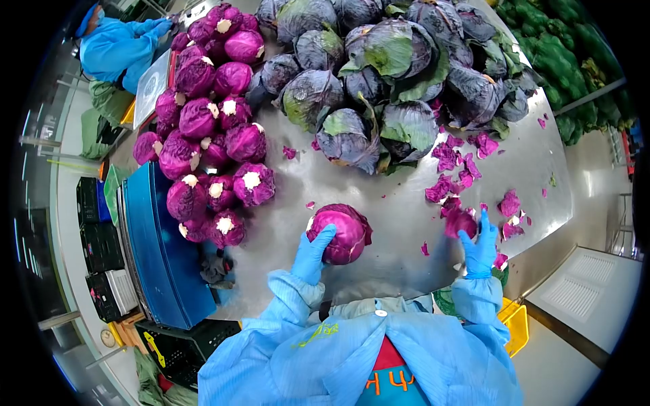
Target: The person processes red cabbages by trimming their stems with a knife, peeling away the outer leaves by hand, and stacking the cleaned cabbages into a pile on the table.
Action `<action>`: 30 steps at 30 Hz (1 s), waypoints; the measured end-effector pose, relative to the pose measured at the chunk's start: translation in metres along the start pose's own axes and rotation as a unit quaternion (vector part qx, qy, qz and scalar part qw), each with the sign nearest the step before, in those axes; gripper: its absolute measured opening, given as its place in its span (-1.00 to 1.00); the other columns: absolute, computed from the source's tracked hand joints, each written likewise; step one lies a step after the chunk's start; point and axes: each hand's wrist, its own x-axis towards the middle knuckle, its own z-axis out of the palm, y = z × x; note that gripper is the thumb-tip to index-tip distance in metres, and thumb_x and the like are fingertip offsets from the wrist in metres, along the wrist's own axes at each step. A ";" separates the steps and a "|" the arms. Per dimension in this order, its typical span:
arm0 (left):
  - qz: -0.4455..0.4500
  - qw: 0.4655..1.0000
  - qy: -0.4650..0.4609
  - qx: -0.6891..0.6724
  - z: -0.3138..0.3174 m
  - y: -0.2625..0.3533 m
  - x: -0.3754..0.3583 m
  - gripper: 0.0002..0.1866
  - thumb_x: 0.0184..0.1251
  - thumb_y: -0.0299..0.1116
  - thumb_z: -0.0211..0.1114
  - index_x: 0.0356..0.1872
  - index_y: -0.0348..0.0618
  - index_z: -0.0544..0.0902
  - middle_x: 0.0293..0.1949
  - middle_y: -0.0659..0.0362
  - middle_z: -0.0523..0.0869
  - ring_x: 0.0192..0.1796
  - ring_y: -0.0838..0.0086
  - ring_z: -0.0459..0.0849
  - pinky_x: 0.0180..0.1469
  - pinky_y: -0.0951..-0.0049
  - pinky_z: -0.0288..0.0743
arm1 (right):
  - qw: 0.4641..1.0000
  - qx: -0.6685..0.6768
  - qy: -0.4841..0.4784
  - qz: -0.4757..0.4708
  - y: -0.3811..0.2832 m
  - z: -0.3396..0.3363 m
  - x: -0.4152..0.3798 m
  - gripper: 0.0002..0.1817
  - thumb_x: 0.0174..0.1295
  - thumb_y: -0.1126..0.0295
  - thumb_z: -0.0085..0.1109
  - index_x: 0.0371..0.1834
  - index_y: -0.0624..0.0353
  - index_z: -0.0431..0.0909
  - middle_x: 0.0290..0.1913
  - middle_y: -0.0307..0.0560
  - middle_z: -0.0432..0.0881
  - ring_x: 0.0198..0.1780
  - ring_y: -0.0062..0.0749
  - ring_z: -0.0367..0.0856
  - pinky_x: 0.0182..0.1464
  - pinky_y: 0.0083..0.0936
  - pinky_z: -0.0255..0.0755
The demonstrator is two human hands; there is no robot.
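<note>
My blue-gloved left hand (313,256) grips a red cabbage (343,234) from its left side, low over the steel table. The cabbage is bright purple and smooth, with a loose leaf edge on its right and a pale spot at its upper left. Off to the right, my gloved right hand (481,250) has its thumb and fingers spread apart. Just beyond its thumb is a blurred purple cabbage leaf (460,223), outside the grasp. More torn leaves (447,154) lie scattered past that hand.
Trimmed red cabbages (198,118) are piled at the left, their cut stems white. Untrimmed cabbages (389,51) with dark outer leaves heap at the back of the steel table (318,183). A blue crate (152,243) stands at the left edge. Another person (122,51) works at the far left.
</note>
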 end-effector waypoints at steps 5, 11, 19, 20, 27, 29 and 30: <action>-0.059 0.995 -0.047 -0.070 0.000 0.010 0.003 -0.19 0.13 0.12 0.42 0.34 0.00 0.33 0.22 0.08 0.51 0.15 0.26 0.60 0.04 0.05 0.59 | 0.919 0.278 -0.273 -0.063 -0.078 0.008 -0.001 -0.35 0.11 0.43 0.33 0.33 -0.03 0.40 0.00 -0.11 0.56 -0.25 -0.33 0.64 -0.21 -0.55 0.53; -0.128 0.989 -0.074 -0.027 -0.008 0.017 0.011 -0.27 0.20 0.06 0.38 0.33 -0.01 0.36 0.13 0.05 0.59 0.05 0.23 0.66 0.05 0.04 0.59 | 0.782 0.222 -0.427 -0.395 -0.187 0.038 0.034 -0.46 0.24 0.21 0.30 0.28 0.03 0.43 -0.02 -0.16 0.60 -0.14 -0.53 0.59 -0.13 -0.49 0.54; -0.032 0.995 -0.097 0.001 -0.013 0.009 0.025 -0.30 0.23 0.07 0.34 0.29 -0.10 0.41 0.16 0.04 0.58 0.09 0.25 0.65 0.10 0.14 0.59 | 0.730 0.440 -0.310 -0.421 -0.162 0.091 0.012 -0.68 0.26 0.33 0.18 0.08 0.05 0.50 -0.10 0.01 0.60 -0.25 -0.07 0.65 -0.20 -0.28 0.58; -0.125 0.988 -0.093 0.001 -0.014 0.016 0.021 -0.28 0.23 0.07 0.35 0.31 -0.10 0.38 0.18 0.02 0.56 0.11 0.24 0.64 0.12 0.12 0.58 | 0.722 0.428 -0.367 -0.401 -0.156 0.095 0.012 -0.70 0.26 0.29 0.20 0.03 0.07 0.51 -0.16 0.00 0.60 -0.27 -0.08 0.64 -0.20 -0.31 0.56; -0.098 0.985 -0.094 -0.106 -0.025 0.013 0.013 -0.21 0.10 0.03 0.47 0.31 -0.05 0.37 0.15 0.08 0.59 0.08 0.32 0.65 0.13 0.08 0.56 | 0.886 0.167 -0.426 -0.076 -0.080 0.008 0.034 -0.61 0.04 0.11 0.46 -0.37 0.18 0.53 -0.49 -0.02 0.54 -0.47 -0.22 0.56 -0.38 -0.35 0.46; -0.055 0.990 -0.099 -0.090 -0.018 0.018 0.003 -0.21 0.11 0.01 0.47 0.31 -0.09 0.37 0.14 0.09 0.60 0.08 0.33 0.65 0.16 0.17 0.54 | 0.959 0.146 -0.235 -0.070 -0.021 0.021 0.021 -0.57 -0.11 0.30 0.54 -0.20 0.14 0.53 -0.33 -0.09 0.53 -0.40 -0.14 0.55 -0.27 -0.36 0.51; -0.036 0.991 -0.101 -0.079 -0.015 0.019 -0.002 -0.21 0.11 0.01 0.47 0.31 -0.10 0.37 0.13 0.09 0.60 0.08 0.33 0.65 0.18 0.21 0.53 | 0.975 0.088 -0.168 -0.115 -0.024 0.005 0.024 -0.52 -0.08 0.44 0.47 -0.07 0.16 0.47 -0.17 -0.02 0.53 -0.23 -0.16 0.57 -0.19 -0.36 0.51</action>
